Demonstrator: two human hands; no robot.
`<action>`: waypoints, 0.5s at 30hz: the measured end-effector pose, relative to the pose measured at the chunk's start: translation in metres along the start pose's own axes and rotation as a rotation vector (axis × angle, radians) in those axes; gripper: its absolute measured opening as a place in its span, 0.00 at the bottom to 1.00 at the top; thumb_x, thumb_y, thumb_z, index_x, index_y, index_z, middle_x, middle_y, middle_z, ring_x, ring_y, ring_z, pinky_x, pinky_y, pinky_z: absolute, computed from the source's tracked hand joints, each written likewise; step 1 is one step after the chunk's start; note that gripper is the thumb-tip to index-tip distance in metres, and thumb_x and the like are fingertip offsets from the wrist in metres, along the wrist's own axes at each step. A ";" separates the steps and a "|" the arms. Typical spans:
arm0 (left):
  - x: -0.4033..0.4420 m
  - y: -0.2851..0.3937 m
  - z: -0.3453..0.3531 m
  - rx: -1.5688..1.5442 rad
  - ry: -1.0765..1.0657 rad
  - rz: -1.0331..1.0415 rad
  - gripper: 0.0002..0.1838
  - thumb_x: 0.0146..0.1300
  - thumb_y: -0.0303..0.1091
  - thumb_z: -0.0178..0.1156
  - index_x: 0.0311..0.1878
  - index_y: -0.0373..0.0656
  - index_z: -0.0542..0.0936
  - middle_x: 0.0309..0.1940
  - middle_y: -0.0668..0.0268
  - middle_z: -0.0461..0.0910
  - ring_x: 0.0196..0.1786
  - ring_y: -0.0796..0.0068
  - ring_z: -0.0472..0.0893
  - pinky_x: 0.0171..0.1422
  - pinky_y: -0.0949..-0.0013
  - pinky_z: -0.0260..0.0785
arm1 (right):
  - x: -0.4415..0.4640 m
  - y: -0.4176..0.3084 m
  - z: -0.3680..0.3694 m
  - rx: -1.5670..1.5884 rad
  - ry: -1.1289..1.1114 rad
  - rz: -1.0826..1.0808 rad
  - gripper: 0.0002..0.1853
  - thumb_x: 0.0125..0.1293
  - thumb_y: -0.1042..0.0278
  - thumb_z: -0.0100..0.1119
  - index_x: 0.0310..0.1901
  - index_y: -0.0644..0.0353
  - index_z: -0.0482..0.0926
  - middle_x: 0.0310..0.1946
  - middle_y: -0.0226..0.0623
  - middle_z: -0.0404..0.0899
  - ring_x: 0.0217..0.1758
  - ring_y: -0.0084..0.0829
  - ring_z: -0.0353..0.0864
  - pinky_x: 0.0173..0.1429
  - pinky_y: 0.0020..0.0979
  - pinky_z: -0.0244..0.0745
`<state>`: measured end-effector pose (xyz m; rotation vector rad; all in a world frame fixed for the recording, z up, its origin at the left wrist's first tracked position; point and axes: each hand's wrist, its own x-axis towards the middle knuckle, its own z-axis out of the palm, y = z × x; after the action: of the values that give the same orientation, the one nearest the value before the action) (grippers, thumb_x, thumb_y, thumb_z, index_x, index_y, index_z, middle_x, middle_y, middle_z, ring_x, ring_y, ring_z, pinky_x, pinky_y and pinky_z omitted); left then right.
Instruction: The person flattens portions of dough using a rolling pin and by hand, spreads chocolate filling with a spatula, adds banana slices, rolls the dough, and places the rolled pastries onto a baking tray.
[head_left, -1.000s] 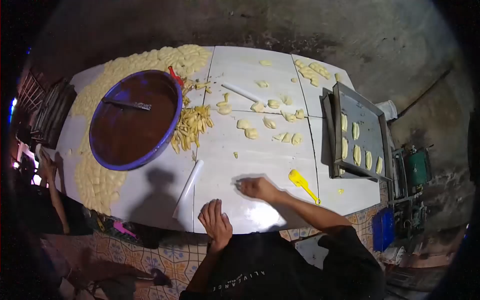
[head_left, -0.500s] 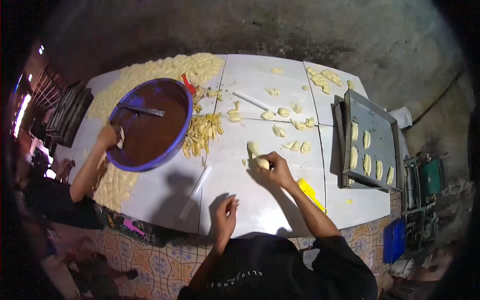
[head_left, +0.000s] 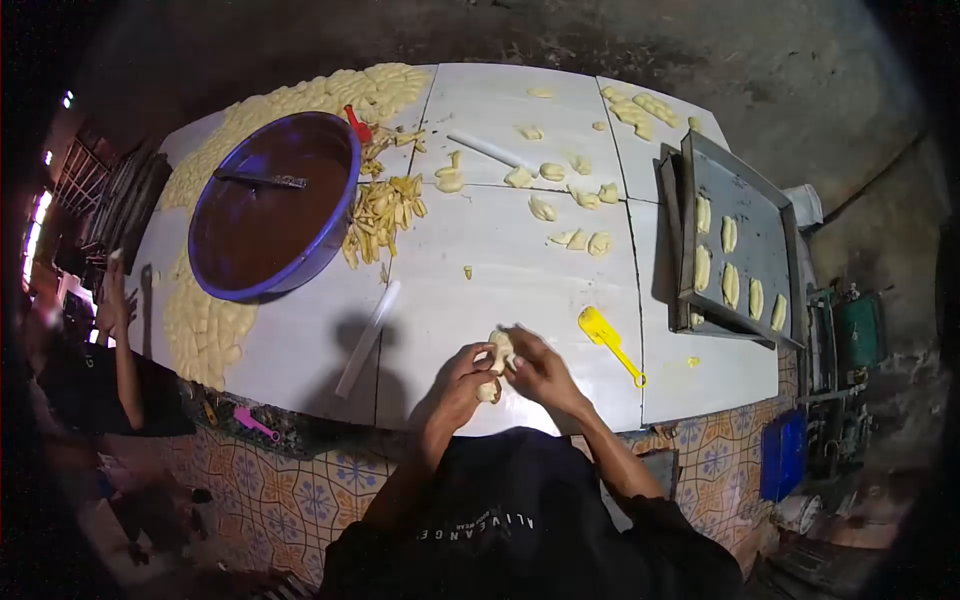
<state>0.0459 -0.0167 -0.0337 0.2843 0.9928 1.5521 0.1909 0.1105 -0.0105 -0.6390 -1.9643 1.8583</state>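
Observation:
Near the table's front edge my left hand [head_left: 462, 388] is closed round a pale piece of dough [head_left: 501, 347]. A rounded end of dough [head_left: 487, 393] pokes out below its fingers. My right hand [head_left: 541, 374] meets it from the other side, its fingers bent against the upper part of the same dough. The fingers partly cover the dough, so I cannot tell whether it is one piece or two. A yellow scoop [head_left: 610, 340] lies to the right of my hands, and a white rolling pin [head_left: 368, 338] to their left.
A blue basin [head_left: 335, 245] of brown filling stands at left, beside peeled banana pieces [head_left: 385, 212] and many dough pieces [head_left: 210, 325]. Loose dough lumps and another white rod [head_left: 490, 150] lie further back. Metal trays [head_left: 745, 205] with shaped dough stand right. A co-worker's hand [head_left: 115, 300] is far left.
My right hand has come back from mid-table with the dough, and my left hand has closed on it too. The co-worker's hand has moved from the basin to the left. The view has shifted.

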 end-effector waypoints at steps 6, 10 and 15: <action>-0.023 0.034 0.018 0.143 -0.060 -0.069 0.31 0.71 0.25 0.54 0.75 0.49 0.58 0.32 0.59 0.77 0.27 0.70 0.76 0.29 0.69 0.66 | 0.003 0.005 0.005 0.160 -0.152 0.131 0.15 0.72 0.65 0.65 0.54 0.65 0.82 0.44 0.32 0.80 0.40 0.23 0.77 0.45 0.26 0.73; -0.030 0.030 0.005 0.458 -0.095 -0.079 0.19 0.76 0.27 0.52 0.67 0.40 0.71 0.30 0.61 0.76 0.27 0.75 0.73 0.28 0.71 0.65 | -0.001 -0.056 -0.033 -0.427 0.126 0.014 0.07 0.55 0.77 0.74 0.37 0.60 0.88 0.35 0.38 0.81 0.41 0.32 0.80 0.47 0.32 0.74; -0.021 0.010 -0.017 0.038 -0.053 0.141 0.14 0.79 0.35 0.48 0.48 0.32 0.77 0.31 0.59 0.79 0.27 0.71 0.74 0.34 0.68 0.67 | -0.007 -0.033 -0.115 -0.262 0.664 -0.209 0.06 0.69 0.77 0.62 0.34 0.66 0.77 0.37 0.34 0.78 0.42 0.21 0.76 0.48 0.27 0.72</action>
<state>0.0330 -0.0418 -0.0294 0.4278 0.9782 1.6453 0.2571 0.2015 0.0307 -0.9378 -1.7368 1.0768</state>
